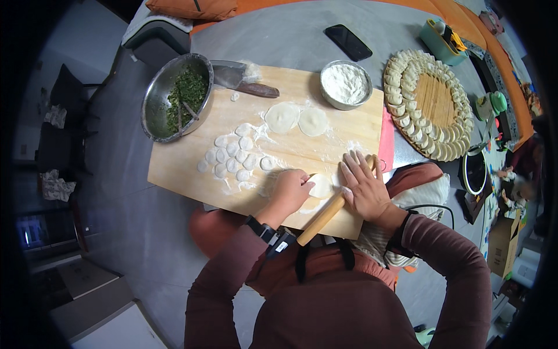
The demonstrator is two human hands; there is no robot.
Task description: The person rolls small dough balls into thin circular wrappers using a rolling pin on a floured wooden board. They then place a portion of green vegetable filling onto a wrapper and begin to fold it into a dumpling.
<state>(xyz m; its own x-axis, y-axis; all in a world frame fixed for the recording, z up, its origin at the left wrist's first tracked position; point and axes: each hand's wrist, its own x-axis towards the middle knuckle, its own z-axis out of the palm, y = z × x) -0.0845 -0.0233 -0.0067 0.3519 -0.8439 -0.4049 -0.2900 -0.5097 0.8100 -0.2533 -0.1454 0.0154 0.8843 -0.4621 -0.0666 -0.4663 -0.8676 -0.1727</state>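
Note:
My left hand [290,192] pinches the left edge of a small dough round [321,186] lying on the wooden board [187,168]. Over the wooden rolling pin [322,219] lies my right hand [365,191], its palm holding the pin down and its fingers stretched out. The pin lies slantwise at the right edge of that round. Two flat dough wrappers [282,117] rest side by side farther up the board. Left of my left hand, several small flattened dough pieces [232,165] sit in loose flour.
A steel bowl of chopped green filling [187,94] with chopsticks stands at the board's left corner, beside a cleaver [258,89]. A flour bowl [346,85] is at the back. Beyond lie a phone [348,42] and a round tray [436,100] ringed with dumplings.

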